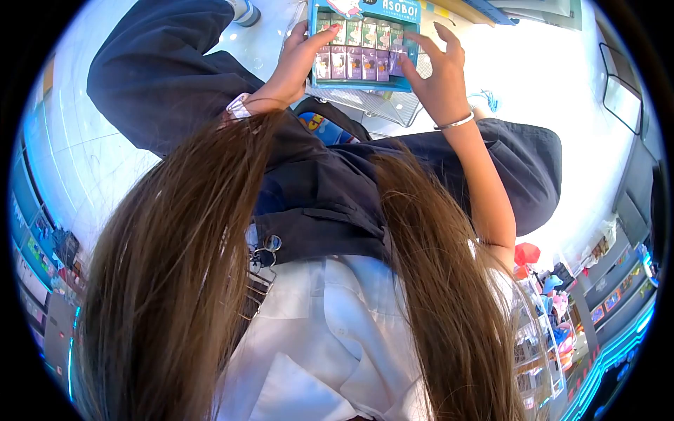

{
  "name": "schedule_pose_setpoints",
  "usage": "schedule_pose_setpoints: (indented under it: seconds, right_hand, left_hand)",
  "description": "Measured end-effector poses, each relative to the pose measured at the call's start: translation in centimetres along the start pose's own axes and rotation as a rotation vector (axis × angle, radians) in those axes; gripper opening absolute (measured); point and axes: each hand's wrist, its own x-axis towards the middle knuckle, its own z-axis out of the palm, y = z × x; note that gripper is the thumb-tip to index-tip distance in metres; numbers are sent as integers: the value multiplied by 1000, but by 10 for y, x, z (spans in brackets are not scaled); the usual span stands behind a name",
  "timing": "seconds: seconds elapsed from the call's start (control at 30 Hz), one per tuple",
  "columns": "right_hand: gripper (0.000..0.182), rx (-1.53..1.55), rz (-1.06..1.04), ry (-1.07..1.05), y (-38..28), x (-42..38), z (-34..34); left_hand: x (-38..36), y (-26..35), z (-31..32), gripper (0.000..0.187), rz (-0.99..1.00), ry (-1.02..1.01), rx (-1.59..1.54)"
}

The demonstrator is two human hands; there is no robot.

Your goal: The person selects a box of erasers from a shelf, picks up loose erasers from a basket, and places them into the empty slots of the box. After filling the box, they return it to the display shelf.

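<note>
A blue display box [411,84] with "ASOBO" lettering stands in front of my knees, tilted toward me. Inside are two rows of small packs: greenish packs [368,33] above and purple packs [369,64] below. My left hand [298,63] grips the box's left side, its thumb reaching over the rim onto the upper left packs. At the right side is my right hand [441,76], fingers apart and bent. Its thumb tip is right at the last purple pack, and its index finger is by the upper right corner of the rows.
Beneath the box is a wire mesh rack [400,107]. A dark bag with a colourful print [326,128] lies between my legs. Cardboard [467,8] is at the top right. Shelves with toys [558,316] stand at the lower right. Long hair hangs across the lower view.
</note>
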Motion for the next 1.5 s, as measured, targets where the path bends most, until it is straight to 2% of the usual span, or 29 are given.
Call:
schedule_pose_setpoints:
  seconds: [0.33, 0.53, 0.93, 1.27, 1.37, 1.43, 1.47, 1.5]
  right_hand:
    - [27, 245, 150, -115, 4, -6, 10]
    - [18, 170, 88, -97, 6, -8, 12]
    - [28, 308, 239, -254, -3, -5, 3]
    - [26, 282, 240, -162, -8, -11, 13]
    - [29, 240, 306, -161, -12, -10, 12]
    - [47, 214, 257, -99, -14, -8, 10]
    - [47, 213, 254, -98, -18, -6, 6]
    - [57, 295, 274, -21, -24, -3, 1]
  left_hand:
    - [0, 4, -3, 40, -45, -33, 34]
    - [-2, 6, -3, 40, -60, -42, 38]
    - [-1, 7, -1, 38, -46, -56, -39]
    - [-3, -2, 0, 40, 21, -57, 48]
    - [-1, -7, -6, 41, 30, -57, 60]
    - [-2, -6, -7, 41, 32, -50, 82]
    - [-3, -2, -5, 40, -4, -51, -12]
    - [-3, 0, -4, 40, -38, -51, -106]
